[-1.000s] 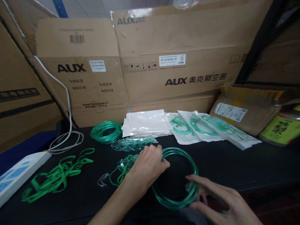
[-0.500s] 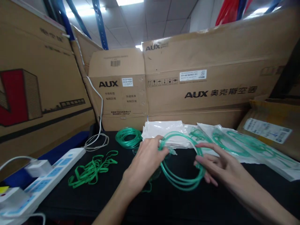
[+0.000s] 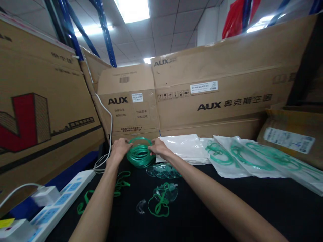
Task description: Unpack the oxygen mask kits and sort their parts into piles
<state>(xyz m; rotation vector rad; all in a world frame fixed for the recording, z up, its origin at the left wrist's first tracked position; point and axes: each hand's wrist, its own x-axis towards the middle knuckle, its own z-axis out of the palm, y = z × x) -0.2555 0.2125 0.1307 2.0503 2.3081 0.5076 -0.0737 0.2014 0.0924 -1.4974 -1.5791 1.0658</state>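
A stack of coiled green tubing (image 3: 140, 158) stands on the black table beside the white bags. My left hand (image 3: 121, 148) pinches the left side of a ring of the tubing tilted up over the stack. On the ring's opposite side, the fingers of my right hand (image 3: 157, 148) close round it. Nearer to me lies a clear face mask (image 3: 170, 193) with a green elastic strap (image 3: 158, 209). Several clear green-tinted masks (image 3: 164, 171) overlap under my right forearm. Loose green straps (image 3: 122, 181) are partly hidden by my left forearm.
White bags (image 3: 181, 148) lie at the back; transparent packs with green tubing (image 3: 222, 156) are to the right. A small clear plastic piece (image 3: 140, 206) is in front. A power strip (image 3: 64, 200) with plugs runs along the left. Cardboard boxes (image 3: 214, 117) wall the back.
Both hands have moved left and away from me, from mid-table to the tubing stack. The coil they held over mid-table is gone from there, uncovering the mask. The camera view has tilted up.
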